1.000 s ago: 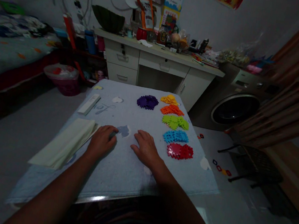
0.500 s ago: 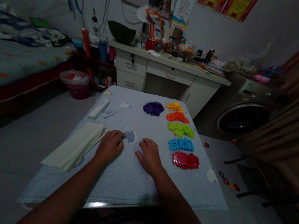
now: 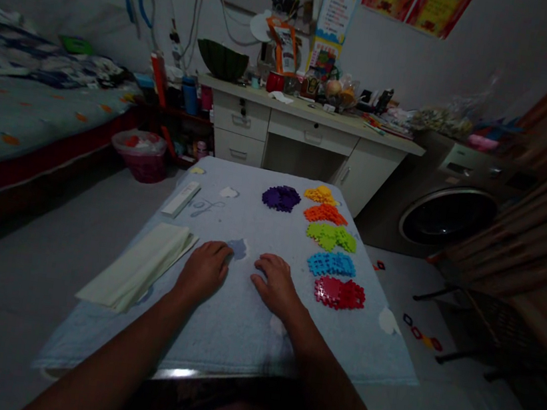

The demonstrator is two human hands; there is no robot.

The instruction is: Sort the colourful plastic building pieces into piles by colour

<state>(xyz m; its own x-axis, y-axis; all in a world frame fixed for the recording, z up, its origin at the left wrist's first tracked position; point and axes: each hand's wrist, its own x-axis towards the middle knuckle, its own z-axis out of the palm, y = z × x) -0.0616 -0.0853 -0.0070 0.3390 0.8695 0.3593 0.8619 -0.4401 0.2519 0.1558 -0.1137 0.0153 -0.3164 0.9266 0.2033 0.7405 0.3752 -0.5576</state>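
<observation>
My left hand (image 3: pixel 204 268) rests on the pale blue tablecloth (image 3: pixel 235 341) with fingers loosely bent and nothing in it. Its fingertips lie at a grey patch printed on the cloth. To its left is a folded pale cloth (image 3: pixel 139 268). My right hand (image 3: pixel 277 284) also lies on the cloth, empty, thumb apart from the fingers. Nearest to it on the right is a pile of red interlocking plastic pieces (image 3: pixel 339 294). Behind that pile sit similar pieces in blue (image 3: pixel 331 264), lime green (image 3: pixel 331 237), orange (image 3: pixel 325 214) and yellow (image 3: pixel 320 194).
A heap of dark purple pieces (image 3: pixel 281 198) lies near the table's far side. At the left edge is a white oblong box (image 3: pixel 181 199). Beyond the table stand a cluttered white desk (image 3: pixel 242 117), a washing machine (image 3: pixel 435 199) and a pink bin (image 3: pixel 140 164).
My left hand has shifted very slightly to the right, and my right hand a touch the same way. The piles and the folded cloth stay where they were.
</observation>
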